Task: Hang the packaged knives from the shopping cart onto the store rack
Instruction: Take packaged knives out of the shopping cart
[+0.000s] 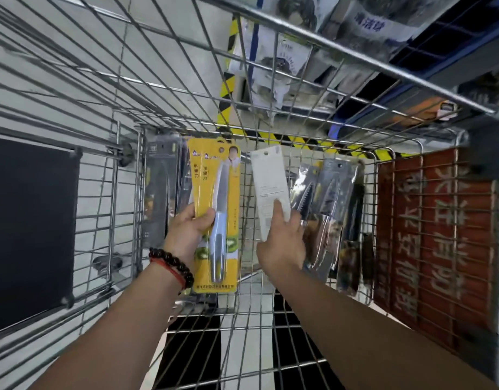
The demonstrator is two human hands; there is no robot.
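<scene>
Your left hand [190, 229] grips the yellow knife packs [214, 192], thumb across the front and fingers curled behind; at least two overlapping yellow cards show at the top, the front one carrying a knife with a pale handle and kiwi slices printed near the bottom. The packs stand upright over the wire floor of the shopping cart [251, 327], lifted clear of it as far as you can tell. On that wrist sit a dark bead bracelet [172, 263] and a red cord. Your right hand [282, 240] pinches a white-backed pack [270, 187] by its lower part, plain card side facing you, hang hole at the top; what it holds on the far side is hidden. Just right of that hand, more packaged knives [329, 209] in clear and grey blisters lean together against the cart's end, one with a serrated blade. Another dark pack [158, 190] stands behind the yellow ones on the left, near the cart's corner. A red panel with white characters [431, 235] fills the cart's right side. Beyond the wire, black-and-yellow hazard tape [299, 140] runs along the floor, and bagged goods [284, 57] on a store shelf show at the top.
</scene>
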